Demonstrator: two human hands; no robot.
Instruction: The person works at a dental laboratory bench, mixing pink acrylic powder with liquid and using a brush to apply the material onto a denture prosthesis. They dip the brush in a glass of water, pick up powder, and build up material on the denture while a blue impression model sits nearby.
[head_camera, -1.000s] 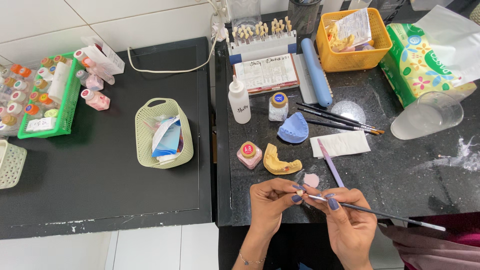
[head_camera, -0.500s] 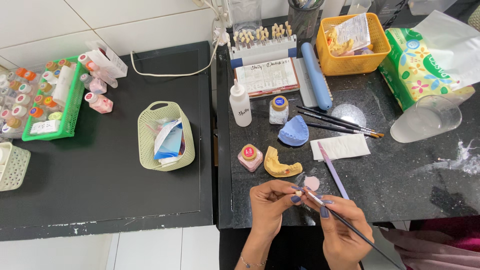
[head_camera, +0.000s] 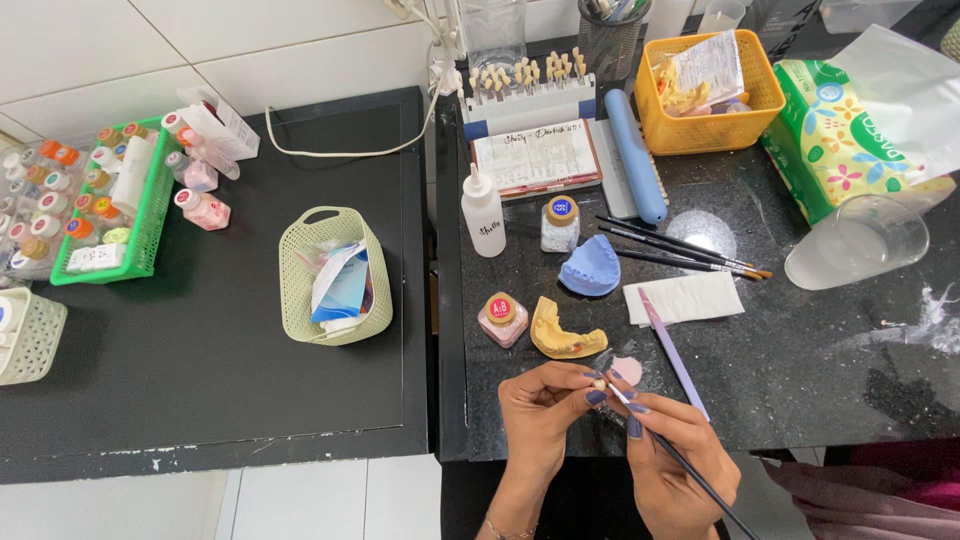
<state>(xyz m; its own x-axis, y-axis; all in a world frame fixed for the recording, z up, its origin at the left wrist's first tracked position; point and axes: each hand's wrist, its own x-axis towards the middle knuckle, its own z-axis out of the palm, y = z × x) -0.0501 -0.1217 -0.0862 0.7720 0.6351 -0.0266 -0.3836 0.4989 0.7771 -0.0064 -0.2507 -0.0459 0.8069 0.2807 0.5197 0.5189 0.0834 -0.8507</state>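
Just below the yellow stone jaw cast (head_camera: 566, 332) on the black speckled desk (head_camera: 800, 360), the left hand (head_camera: 540, 412) pinches a tiny pale tooth piece (head_camera: 598, 383) while the right hand (head_camera: 672, 455) grips a thin dark brush (head_camera: 690, 470); the piece is small enough that a heavy dab could knock it loose.
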